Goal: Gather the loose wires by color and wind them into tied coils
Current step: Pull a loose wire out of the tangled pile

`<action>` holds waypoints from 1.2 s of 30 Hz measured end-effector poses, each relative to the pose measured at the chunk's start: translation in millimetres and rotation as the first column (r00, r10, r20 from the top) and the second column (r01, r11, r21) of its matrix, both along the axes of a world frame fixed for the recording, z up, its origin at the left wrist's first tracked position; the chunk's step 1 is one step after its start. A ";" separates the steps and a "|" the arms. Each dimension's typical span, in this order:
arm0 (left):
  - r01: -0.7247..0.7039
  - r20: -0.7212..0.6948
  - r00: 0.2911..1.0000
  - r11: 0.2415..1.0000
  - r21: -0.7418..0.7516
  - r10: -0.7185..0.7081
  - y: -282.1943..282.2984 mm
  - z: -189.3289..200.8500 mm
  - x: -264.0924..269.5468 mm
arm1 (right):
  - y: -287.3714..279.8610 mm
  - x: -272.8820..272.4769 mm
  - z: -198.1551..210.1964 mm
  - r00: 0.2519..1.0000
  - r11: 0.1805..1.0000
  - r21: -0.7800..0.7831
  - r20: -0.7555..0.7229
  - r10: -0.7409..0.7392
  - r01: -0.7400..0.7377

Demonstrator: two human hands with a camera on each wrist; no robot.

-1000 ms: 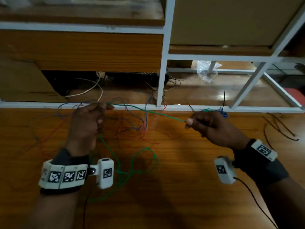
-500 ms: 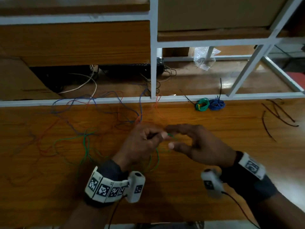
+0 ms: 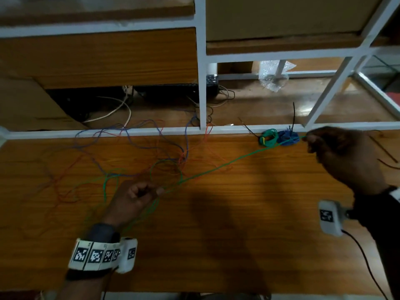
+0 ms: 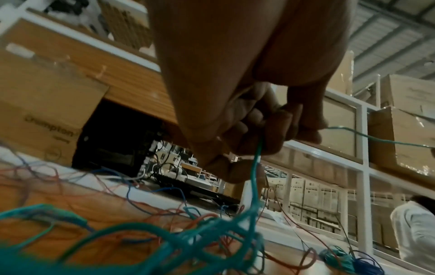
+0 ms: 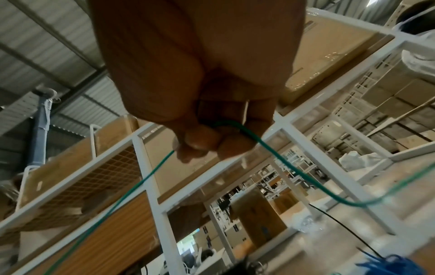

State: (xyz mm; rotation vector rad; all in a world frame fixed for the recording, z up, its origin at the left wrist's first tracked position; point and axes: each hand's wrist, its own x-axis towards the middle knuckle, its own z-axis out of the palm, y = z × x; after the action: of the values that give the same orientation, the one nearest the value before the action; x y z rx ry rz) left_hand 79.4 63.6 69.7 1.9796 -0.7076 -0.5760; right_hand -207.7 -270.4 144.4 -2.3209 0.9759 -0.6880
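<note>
While the left hand (image 3: 132,199) and right hand (image 3: 342,154) each pinch the green wire (image 3: 218,167) taut across the tabletop (image 3: 238,234), slack trails through the red and blue wires (image 3: 173,148) near the far edge; further pulling risks snagging them.

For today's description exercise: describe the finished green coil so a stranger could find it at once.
Follow the white frame rail along the wooden table's far edge rightwards. The green coil lies there beside a blue coil; it alone is green and bears a yellow tie.
</note>
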 end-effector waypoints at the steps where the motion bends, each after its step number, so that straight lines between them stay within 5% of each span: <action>1: -0.026 0.017 1.000 0.999 -0.019 0.026 0.6 1.6 0.7 | 2.2 0.5 -5.4 0.996 0.991 0.127 -0.074 0.046 -0.036; 3: -0.036 0.056 0.998 0.998 -0.054 0.039 -2.9 4.1 -0.2 | 8.9 2.5 -21.1 0.941 0.959 0.254 -0.277 0.195 -0.124; 6: 0.061 0.084 0.994 0.998 0.020 -0.062 -17.1 3.4 -8.4 | 29.5 16.2 -42.1 0.780 0.954 0.103 -0.555 0.289 -0.280; 9: 0.236 0.077 0.967 0.969 0.077 -0.242 -35.4 5.3 -30.0 | 68.0 45.9 -44.4 0.803 0.877 0.076 -0.369 0.467 -0.475; 13: 0.318 0.079 0.946 0.946 -0.067 -0.313 -53.8 13.8 -45.3 | 115.5 85.3 -50.4 0.692 0.718 0.076 -0.213 0.690 -0.692; 17: 0.254 0.046 0.967 0.961 -0.107 -0.250 -49.7 12.3 -33.4 | 108.4 82.3 -48.4 0.755 0.762 0.081 -0.102 0.648 -0.643; 22: 0.053 0.006 0.999 0.998 -0.026 -0.053 -7.9 -15.1 6.2 | 62.0 45.7 9.7 0.886 0.886 -0.044 0.032 0.463 -0.462; 27: 0.040 0.105 0.994 0.998 0.045 -0.044 18.0 -16.5 25.8 | 50.3 27.9 12.9 0.908 0.909 -0.054 -0.085 0.409 -0.414; 29: 0.066 0.137 0.988 0.998 0.024 -0.069 13.4 -14.4 23.9 | 45.3 25.6 3.6 0.887 0.908 0.048 -0.199 0.416 -0.415; 32: 0.159 0.175 0.971 0.986 0.045 -0.165 -1.0 -14.3 12.8 | 51.9 28.8 -18.9 0.627 0.878 0.051 -0.681 0.379 -0.475; 36: 0.432 0.267 0.868 0.902 0.012 -0.419 -28.9 -11.2 -17.4 | 106.0 71.5 -32.9 0.704 0.799 0.063 -0.435 0.561 -0.598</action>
State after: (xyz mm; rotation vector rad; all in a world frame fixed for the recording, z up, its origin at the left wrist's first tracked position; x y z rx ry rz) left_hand 62.0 34.7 58.5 1.8790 -1.3366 -0.5481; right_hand -136.1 -164.4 111.4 -2.7071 0.3094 0.0654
